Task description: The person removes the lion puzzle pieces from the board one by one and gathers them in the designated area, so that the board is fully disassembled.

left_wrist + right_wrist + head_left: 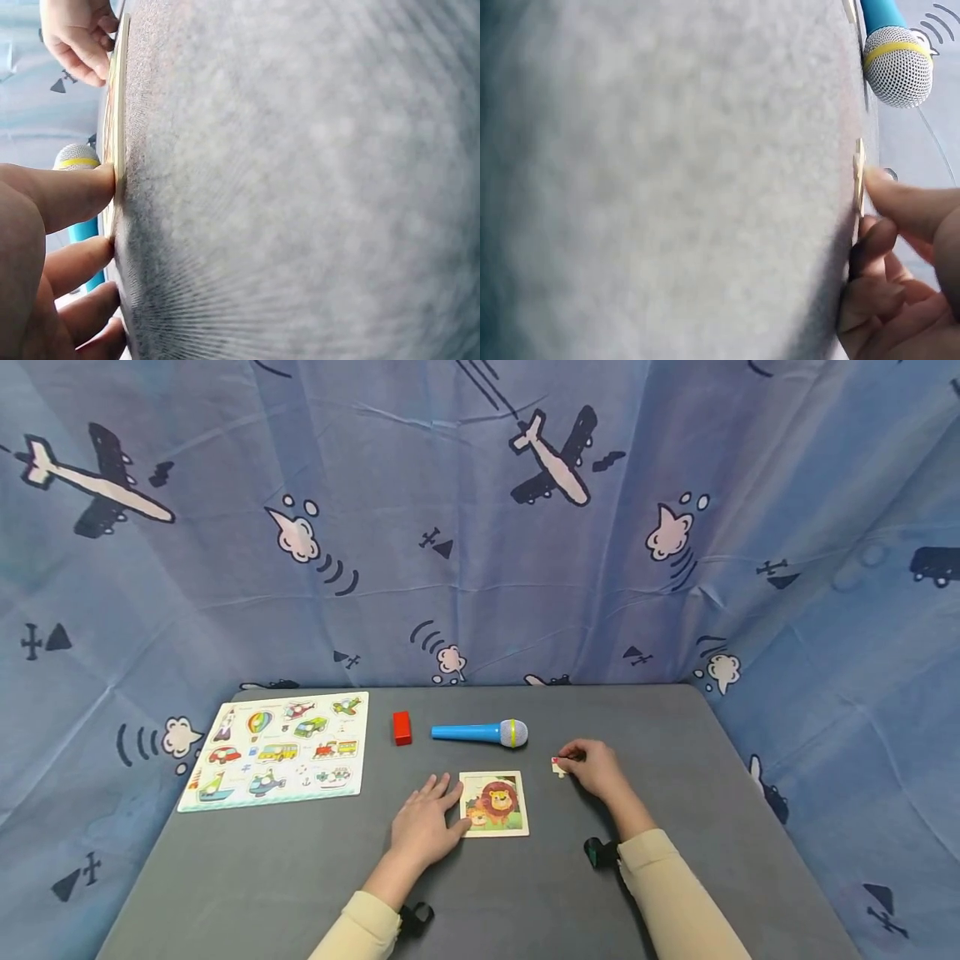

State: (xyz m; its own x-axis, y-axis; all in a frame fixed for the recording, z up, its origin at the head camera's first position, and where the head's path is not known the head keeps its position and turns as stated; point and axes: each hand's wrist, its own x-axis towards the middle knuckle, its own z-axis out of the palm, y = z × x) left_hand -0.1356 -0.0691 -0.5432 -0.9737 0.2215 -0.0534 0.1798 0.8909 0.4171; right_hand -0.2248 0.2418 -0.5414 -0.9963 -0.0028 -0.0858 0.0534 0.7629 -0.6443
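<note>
A square wooden lion puzzle (494, 804) lies flat on the grey table. My left hand (427, 821) rests along its left side, fingers spread and fairly straight, with the thumb (90, 187) on the puzzle's lower left edge. Off to the right of the puzzle, my right hand (592, 767) pinches a small jigsaw piece (558, 767) with a bit of pink on it. Seen edge-on in the right wrist view, that thin piece (859, 176) sits between thumb and finger, close over the tabletop. The other fingers are curled under.
Behind the puzzle lies a blue toy microphone (480, 733), with a red block (402, 727) to its left. A board printed with vehicles (277, 750) covers the table's (675, 727) back left. A blue patterned curtain (480, 527) hangs behind.
</note>
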